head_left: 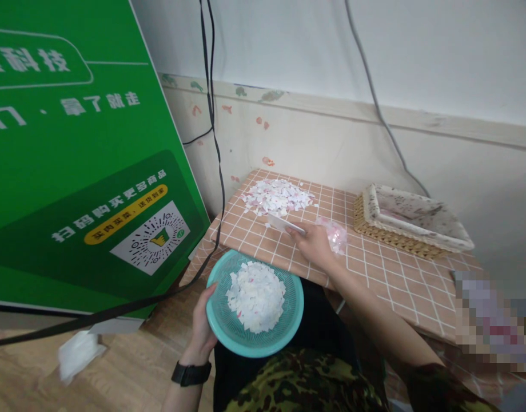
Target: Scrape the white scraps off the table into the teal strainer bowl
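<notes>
My left hand [204,317] grips the left rim of a round teal plastic colander [299,306], which sits over my lap at the table's near edge. Inside lies a heap of small white paper scraps [258,297] with a few pink bits. My right hand [314,243] is closed on a flat white card [280,223], its far end close to a second pile of white and pinkish paper scraps [280,196] on the table. Beside that hand, partly behind it, is a clear plastic bag [337,236] with pink bits.
A checked brown cloth covers the table [374,274]. A cloth-lined wicker basket [400,237] stands at the right, near the wall. Left of the table rises a green printed panel [95,143]. A black cable [220,171] hangs past the table's left corner. A white bag [79,353] lies on the floor.
</notes>
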`<state>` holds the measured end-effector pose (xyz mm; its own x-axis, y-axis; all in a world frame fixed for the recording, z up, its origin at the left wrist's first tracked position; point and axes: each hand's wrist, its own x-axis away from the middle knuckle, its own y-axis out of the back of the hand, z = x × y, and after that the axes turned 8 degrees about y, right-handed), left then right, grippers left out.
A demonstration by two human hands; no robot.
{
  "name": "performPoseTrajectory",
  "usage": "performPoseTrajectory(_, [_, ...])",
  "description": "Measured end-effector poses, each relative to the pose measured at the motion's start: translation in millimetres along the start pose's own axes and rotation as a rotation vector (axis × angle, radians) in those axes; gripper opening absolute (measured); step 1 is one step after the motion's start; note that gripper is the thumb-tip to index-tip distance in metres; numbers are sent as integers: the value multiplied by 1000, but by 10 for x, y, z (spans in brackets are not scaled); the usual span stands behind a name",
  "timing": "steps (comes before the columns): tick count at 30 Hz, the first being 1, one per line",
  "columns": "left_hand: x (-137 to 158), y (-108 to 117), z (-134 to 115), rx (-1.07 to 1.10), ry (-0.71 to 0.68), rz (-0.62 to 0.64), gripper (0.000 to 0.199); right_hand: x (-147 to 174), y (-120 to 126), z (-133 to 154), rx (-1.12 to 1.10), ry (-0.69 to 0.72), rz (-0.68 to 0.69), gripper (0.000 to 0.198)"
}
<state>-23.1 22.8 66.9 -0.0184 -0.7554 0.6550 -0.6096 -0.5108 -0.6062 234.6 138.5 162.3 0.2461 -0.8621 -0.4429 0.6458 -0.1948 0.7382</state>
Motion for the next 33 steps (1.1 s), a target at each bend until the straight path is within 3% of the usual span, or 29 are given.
performPoseTrajectory(10, [-27, 37, -75, -3, -20, 5, 20, 55, -36, 164, -259, 94, 129, 23])
performPoseTrajectory(16, [9, 18, -86, 20, 31, 14, 23, 211, 104, 162, -379, 46, 237, 26])
performPoseTrajectory(20, [35, 4, -83, 25, -4, 10, 20, 133, 243, -131, -201, -36, -10, 29])
performPoseTrajectory(22, [33, 1, -79, 23, -2, -3, 18, 65, 307, -277, -74, -44, -68, 29])
performPoseTrajectory(26, [15, 0, -66, 21, 7, -25, 19, -45, 369, -403, 15, -29, 13, 31])
performPoseTrajectory(33, [30, 3, -53, 18, 17, 3, 26, -185, 439, -352, 35, 45, 146, 25])
